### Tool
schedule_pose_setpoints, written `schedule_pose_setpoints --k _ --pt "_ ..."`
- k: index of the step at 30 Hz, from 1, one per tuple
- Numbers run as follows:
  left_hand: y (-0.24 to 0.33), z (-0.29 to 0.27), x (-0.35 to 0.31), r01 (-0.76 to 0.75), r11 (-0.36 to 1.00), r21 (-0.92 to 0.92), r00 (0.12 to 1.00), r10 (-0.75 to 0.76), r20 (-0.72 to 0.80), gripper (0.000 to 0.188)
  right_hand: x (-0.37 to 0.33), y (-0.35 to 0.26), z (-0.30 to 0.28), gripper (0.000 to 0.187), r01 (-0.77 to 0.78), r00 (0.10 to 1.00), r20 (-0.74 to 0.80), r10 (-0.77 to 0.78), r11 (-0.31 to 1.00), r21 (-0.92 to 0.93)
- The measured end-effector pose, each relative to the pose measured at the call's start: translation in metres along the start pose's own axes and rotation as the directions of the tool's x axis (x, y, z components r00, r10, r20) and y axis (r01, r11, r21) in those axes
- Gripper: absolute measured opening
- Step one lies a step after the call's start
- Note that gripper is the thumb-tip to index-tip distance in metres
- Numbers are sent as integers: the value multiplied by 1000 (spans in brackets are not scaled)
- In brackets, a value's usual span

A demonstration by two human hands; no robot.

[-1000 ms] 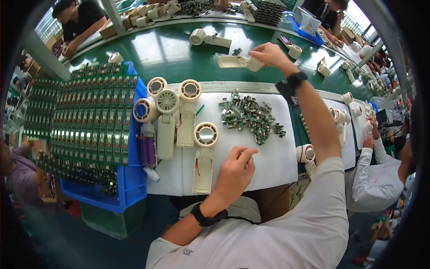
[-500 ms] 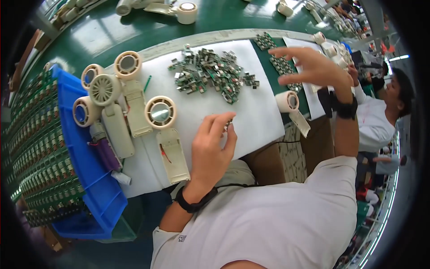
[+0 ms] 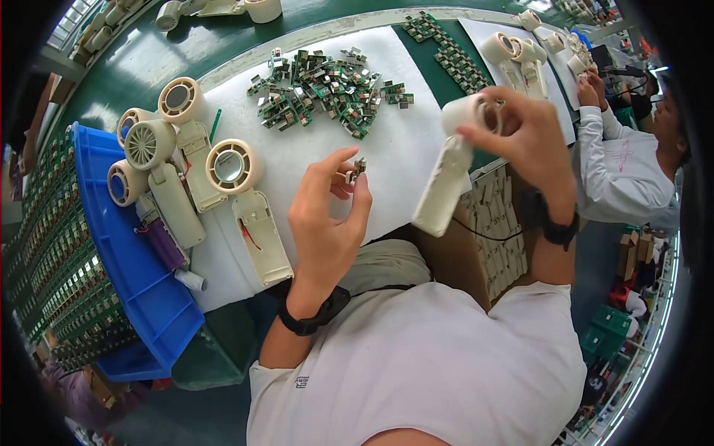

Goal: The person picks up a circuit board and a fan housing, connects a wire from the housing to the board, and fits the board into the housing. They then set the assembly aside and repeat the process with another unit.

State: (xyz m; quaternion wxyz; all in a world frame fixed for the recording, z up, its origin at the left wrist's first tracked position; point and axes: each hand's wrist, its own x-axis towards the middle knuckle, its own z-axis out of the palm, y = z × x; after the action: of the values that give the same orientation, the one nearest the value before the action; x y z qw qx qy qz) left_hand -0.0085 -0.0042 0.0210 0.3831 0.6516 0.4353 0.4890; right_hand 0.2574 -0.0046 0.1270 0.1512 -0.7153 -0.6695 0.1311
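Observation:
My left hand (image 3: 327, 215) pinches a small electronic part (image 3: 358, 166) between thumb and fingers, above the white mat (image 3: 401, 149). My right hand (image 3: 524, 137) grips a cream handheld fan shell (image 3: 446, 178) by its round head, the handle hanging down over the mat's near edge. A heap of small green circuit boards (image 3: 323, 89) lies on the mat beyond both hands. Several open cream fan shells (image 3: 193, 163) lie in a row at the mat's left end.
A blue tray (image 3: 130, 275) sits left of the mat, with racks of green boards (image 3: 52, 260) beyond it. A cardboard box (image 3: 491, 230) stands under my right arm. A person in white (image 3: 625, 171) works at the right. More fan shells (image 3: 520, 52) lie far right.
My right hand came back from the far side of the table and picked up a fan shell, now held close. My left hand lifted off the mat with the small part.

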Motion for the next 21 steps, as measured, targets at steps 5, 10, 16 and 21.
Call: schedule_pose_setpoints --k 5,10,16,21 --pt "-2 -2 -3 -22 993 -120 995 34 95 29 -11 -17 55 41 182 968 -174 -181 983 -9" --pt "4 -5 -13 -108 977 -183 952 155 264 31 -35 -34 49 34 162 943 -285 -169 986 -50" --pt "6 -6 -10 -39 976 -216 927 116 357 29 -43 -27 78 36 371 928 -84 -364 924 95" --pt "7 -7 -10 -27 981 -191 894 109 435 28 -39 -20 75 38 509 859 -29 -511 859 -57"
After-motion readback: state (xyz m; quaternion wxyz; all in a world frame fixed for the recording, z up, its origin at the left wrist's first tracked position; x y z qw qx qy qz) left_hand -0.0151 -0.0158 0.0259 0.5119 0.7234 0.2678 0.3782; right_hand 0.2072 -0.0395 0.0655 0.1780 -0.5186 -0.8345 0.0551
